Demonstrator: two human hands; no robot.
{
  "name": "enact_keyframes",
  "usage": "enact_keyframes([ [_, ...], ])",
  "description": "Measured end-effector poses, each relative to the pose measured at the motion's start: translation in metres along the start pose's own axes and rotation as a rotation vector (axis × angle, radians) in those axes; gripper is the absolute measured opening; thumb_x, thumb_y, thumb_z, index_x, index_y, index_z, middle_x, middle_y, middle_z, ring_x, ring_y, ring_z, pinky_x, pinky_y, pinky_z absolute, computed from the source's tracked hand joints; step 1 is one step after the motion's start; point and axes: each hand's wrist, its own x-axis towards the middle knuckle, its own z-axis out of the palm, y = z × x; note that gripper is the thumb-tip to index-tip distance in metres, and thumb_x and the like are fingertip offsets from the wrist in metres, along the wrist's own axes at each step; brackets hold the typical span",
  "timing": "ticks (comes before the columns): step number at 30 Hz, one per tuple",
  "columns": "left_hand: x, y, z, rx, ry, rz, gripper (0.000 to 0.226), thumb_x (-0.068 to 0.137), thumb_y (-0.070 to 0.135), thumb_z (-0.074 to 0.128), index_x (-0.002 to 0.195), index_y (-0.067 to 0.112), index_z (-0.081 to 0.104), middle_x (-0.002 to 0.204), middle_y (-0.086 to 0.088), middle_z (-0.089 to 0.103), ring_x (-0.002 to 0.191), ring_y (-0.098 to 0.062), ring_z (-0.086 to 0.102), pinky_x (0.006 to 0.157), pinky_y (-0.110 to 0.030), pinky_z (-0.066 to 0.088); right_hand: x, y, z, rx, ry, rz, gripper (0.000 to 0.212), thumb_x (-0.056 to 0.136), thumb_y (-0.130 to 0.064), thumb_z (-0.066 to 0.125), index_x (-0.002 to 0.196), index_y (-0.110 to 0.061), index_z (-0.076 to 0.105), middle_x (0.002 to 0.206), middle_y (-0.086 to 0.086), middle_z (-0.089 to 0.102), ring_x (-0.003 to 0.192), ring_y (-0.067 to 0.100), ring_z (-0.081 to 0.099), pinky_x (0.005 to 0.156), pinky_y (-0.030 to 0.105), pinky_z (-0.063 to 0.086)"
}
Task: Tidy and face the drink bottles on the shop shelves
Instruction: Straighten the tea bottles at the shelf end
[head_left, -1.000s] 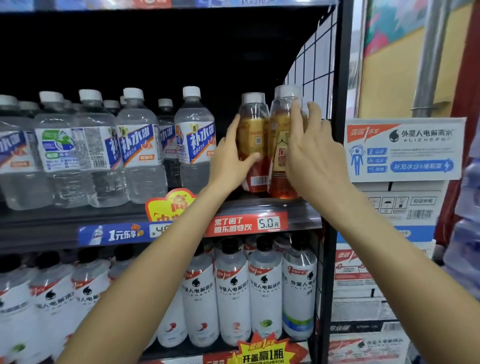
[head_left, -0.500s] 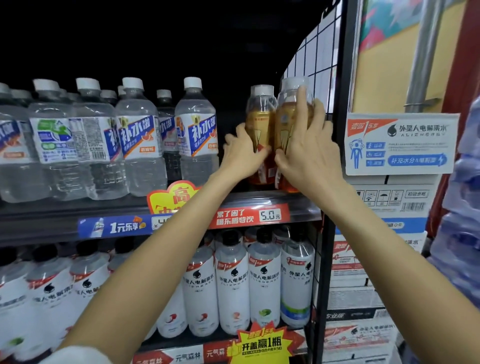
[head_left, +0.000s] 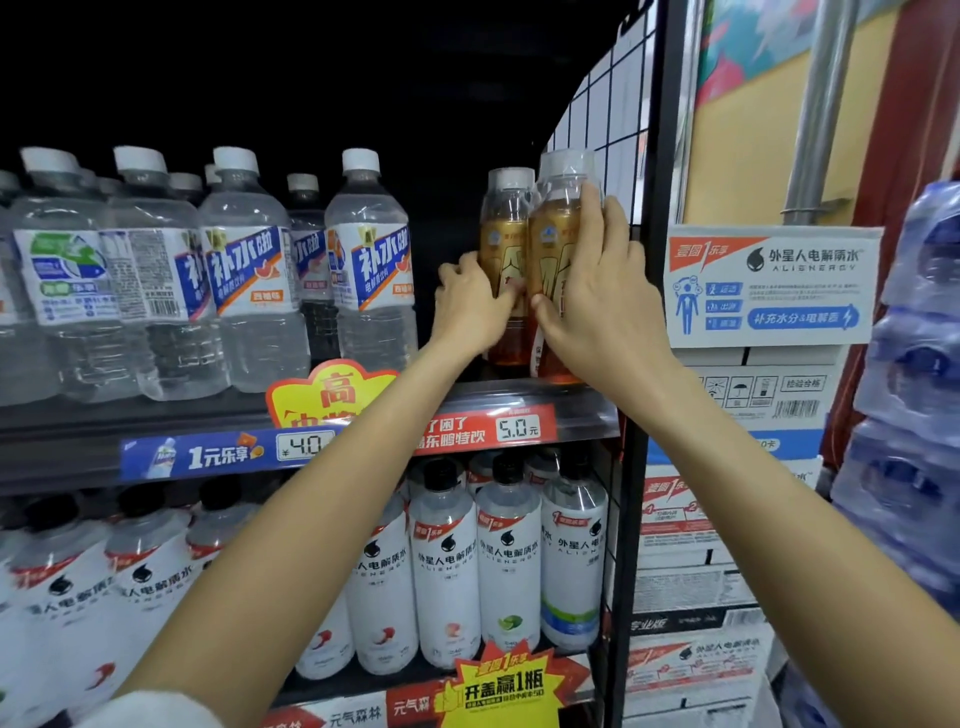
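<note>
Amber bottles, two, upright at upper shelf (head_left: 519, 402) right end, touching. Left hand (head_left: 470, 306) grips left bottle (head_left: 503, 244); right hand (head_left: 597, 296) wraps right bottle (head_left: 551, 244). Advice: twist each gently, labels square to front, bases flat, no tipping.

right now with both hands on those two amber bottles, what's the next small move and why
Probably twist each bottle a little so its label faces straight out. The left hand grips the left amber bottle and the right hand grips the right amber bottle; both stand upright, side by side at the shelf's front edge, but their printed fronts look angled, not square to the aisle.
</note>
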Motion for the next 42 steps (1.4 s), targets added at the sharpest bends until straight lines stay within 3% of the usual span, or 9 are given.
enact_keyframes([
  [6,-0.011,0.007,0.018,-0.48,-0.133,-0.113,0.099,0.07,0.09,0.016,0.151,0.034,0.021,0.156,-0.003,0.031,0.144,-0.025,0.025,0.116,-0.05,0.021,-0.001,0.002,-0.001,0.006,0.007,-0.013,0.086,0.091,-0.031,0.058,0.151,-0.005,0.002,0.155,0.02,0.013,0.125,0.037,0.039,0.082,0.039,0.049],
  [11,-0.008,0.006,0.031,-0.718,-0.013,-0.134,0.103,0.059,0.091,0.018,0.149,0.041,0.022,0.156,0.0,0.029,0.145,-0.024,0.022,0.116,-0.054,0.018,-0.004,0.002,-0.003,-0.102,-0.021,-0.02,0.083,0.093,-0.041,0.053,0.151,-0.002,0.007,0.155,0.021,0.015,0.13,0.036,0.036,0.088,0.039,0.048],
  [15,0.037,-0.02,0.061,-0.883,-0.081,-0.172,0.099,0.053,0.103,0.028,0.14,0.054,0.032,0.156,0.006,0.031,0.145,-0.027,0.022,0.113,-0.06,0.016,-0.007,0.023,-0.009,-0.306,0.27,-0.241,0.05,0.093,-0.023,0.053,0.133,0.008,0.046,0.143,0.028,0.041,0.135,0.041,0.034,0.111,0.047,0.032],
  [17,0.066,-0.034,0.082,-0.927,-0.127,-0.162,0.104,0.051,0.103,0.034,0.14,0.051,0.036,0.155,0.006,0.031,0.145,-0.026,0.023,0.113,-0.06,0.016,-0.01,0.038,-0.008,-0.244,0.38,-0.278,0.045,0.091,-0.014,0.052,0.133,0.003,0.049,0.145,0.025,0.038,0.139,0.037,0.027,0.115,0.048,0.024],
  [21,0.057,-0.012,0.074,-0.953,-0.103,-0.179,0.105,0.057,0.097,0.042,0.144,0.038,0.037,0.149,-0.002,0.041,0.136,-0.024,0.041,0.109,-0.052,0.035,-0.015,0.057,-0.007,0.137,0.289,-0.075,0.064,0.092,-0.021,0.05,0.148,-0.003,0.025,0.155,0.022,0.017,0.145,0.034,0.009,0.12,0.045,0.011],
  [26,0.002,0.035,0.041,-1.031,-0.179,-0.074,0.065,0.1,0.056,0.023,0.131,0.008,0.054,0.104,-0.01,0.067,0.092,-0.019,0.065,0.075,-0.031,0.055,-0.019,0.066,-0.001,0.268,0.182,-0.019,0.068,0.095,-0.025,0.047,0.15,-0.002,0.014,0.158,0.013,0.013,0.147,0.022,0.004,0.12,0.03,0.002],
  [31,0.002,0.043,0.049,-1.054,-0.184,-0.118,0.076,0.088,0.071,0.034,0.14,0.017,0.045,0.13,-0.014,0.057,0.114,-0.024,0.06,0.09,-0.037,0.054,-0.018,0.067,-0.001,0.256,0.155,-0.032,0.071,0.094,-0.027,0.047,0.15,-0.001,0.012,0.158,0.013,0.014,0.147,0.023,0.005,0.119,0.029,0.001],
  [37,-0.006,0.044,0.045,-1.07,-0.121,-0.125,0.06,0.1,0.054,0.026,0.125,0.011,0.059,0.107,-0.01,0.068,0.098,-0.022,0.067,0.085,-0.035,0.055,-0.019,0.063,-0.002,0.254,0.198,-0.037,0.07,0.094,-0.026,0.05,0.149,0.001,0.016,0.157,0.017,0.017,0.146,0.026,0.009,0.119,0.029,0.004],
  [42,-0.025,0.037,0.024,-0.873,0.083,-0.009,0.043,0.104,0.039,0.033,0.141,0.02,0.043,0.127,0.005,0.058,0.115,-0.005,0.052,0.084,-0.013,0.045,-0.027,0.049,-0.008,0.199,0.339,-0.249,0.051,0.089,-0.01,0.053,0.138,0.001,0.043,0.145,0.019,0.04,0.138,0.03,0.028,0.117,0.04,0.023],
])
